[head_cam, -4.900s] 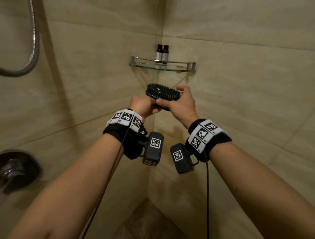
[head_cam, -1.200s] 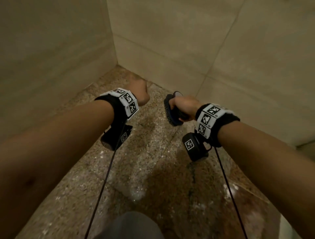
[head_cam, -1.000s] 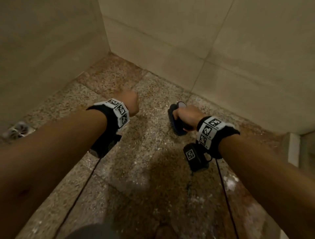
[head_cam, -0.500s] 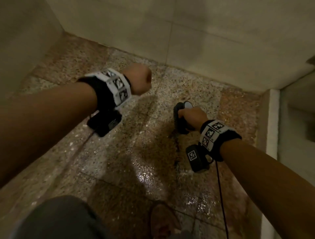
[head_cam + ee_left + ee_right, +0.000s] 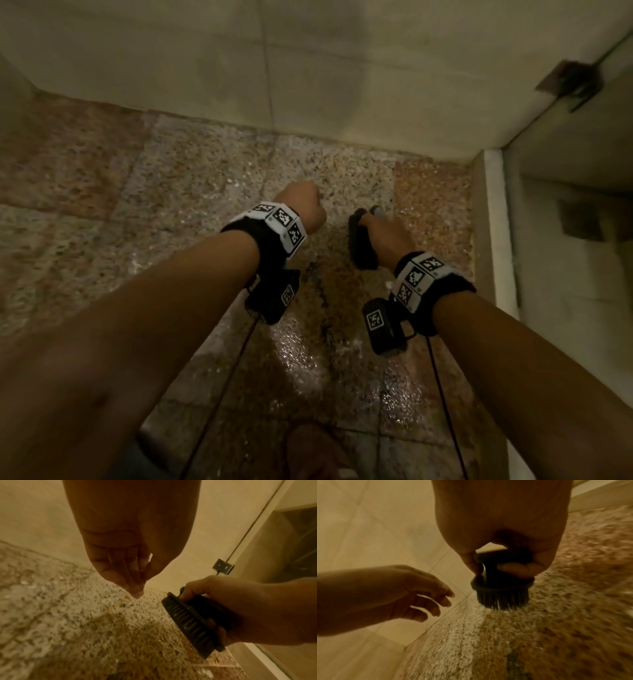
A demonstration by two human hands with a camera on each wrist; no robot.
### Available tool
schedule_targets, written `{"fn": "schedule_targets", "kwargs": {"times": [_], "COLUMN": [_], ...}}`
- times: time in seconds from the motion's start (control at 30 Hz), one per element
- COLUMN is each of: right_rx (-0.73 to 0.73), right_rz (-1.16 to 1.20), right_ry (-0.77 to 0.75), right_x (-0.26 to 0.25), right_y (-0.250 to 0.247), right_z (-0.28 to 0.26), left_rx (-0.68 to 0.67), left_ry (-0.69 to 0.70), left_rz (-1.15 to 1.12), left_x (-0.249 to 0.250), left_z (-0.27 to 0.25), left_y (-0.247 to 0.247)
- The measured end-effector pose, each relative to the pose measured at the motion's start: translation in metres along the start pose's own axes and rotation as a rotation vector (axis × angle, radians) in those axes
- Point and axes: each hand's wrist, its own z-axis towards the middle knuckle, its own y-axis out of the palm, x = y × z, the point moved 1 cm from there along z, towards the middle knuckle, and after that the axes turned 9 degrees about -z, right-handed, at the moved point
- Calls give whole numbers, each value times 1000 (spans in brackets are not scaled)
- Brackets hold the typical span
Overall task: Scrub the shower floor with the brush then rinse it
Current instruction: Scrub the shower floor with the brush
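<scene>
While the right hand (image 5: 385, 236) grips the brush (image 5: 502, 588) bristles-down just over the shower floor (image 5: 191, 192), left hand (image 5: 301, 209) dangles loose, empty.

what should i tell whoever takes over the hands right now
Right hand: grips the black brush by its back, bristles facing the shower floor; contact not clear.
Left hand: holds nothing, fingers loosely curled, hanging beside the brush.
Floor: speckled stone, wet and shiny in patches, by the wall near the white curb.
Done: brush in hand, down at the floor.
Left: scrub the whole floor, then rinse it.
</scene>
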Motion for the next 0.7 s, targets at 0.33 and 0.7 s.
{"fn": "schedule_targets", "kwargs": {"times": [0.33, 0.7], "right_rx": [401, 211], "right_rz": [-141, -305], "right_ry": [261, -152], "right_x": [110, 73], "right_y": [-39, 34], "right_z": [28, 45], "left_rx": [-83, 15], "left_ry": [-163, -271], "left_rz": [-614, -461], "left_x": [-7, -53], "left_z": [1, -3], "left_y": [96, 101]}}
